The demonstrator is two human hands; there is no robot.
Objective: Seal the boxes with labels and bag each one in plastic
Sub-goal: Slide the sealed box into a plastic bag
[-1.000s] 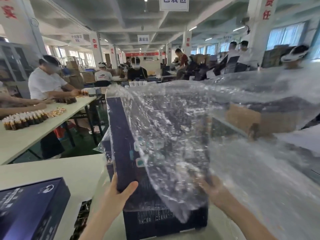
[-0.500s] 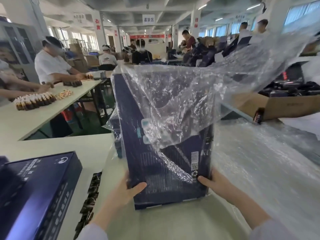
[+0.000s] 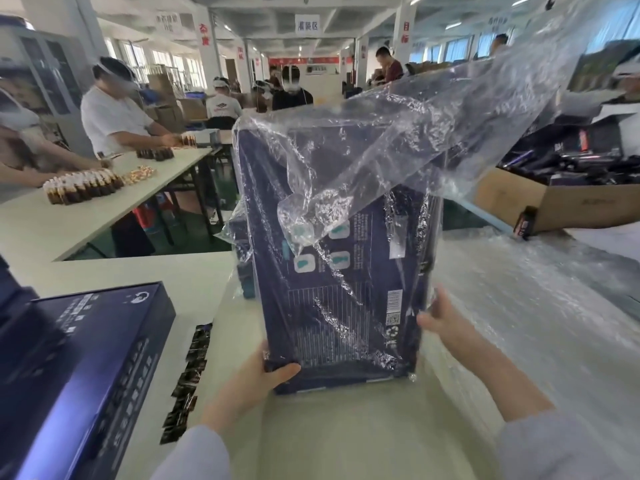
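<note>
Left hand (image 3: 254, 381), 7 o'clock: grips the lower left corner of the dark blue box (image 3: 349, 306), thumb curled over its front face. Right hand (image 3: 441, 320), 4 o'clock: grips the box's right edge, thumb in front. The box stands upright on the table (image 3: 346, 431) at centre, sheathed in a clear plastic bag (image 3: 363, 157); the loose end trails toward 1 o'clock. A label strip (image 3: 188, 375) lies at 8 o'clock.
</note>
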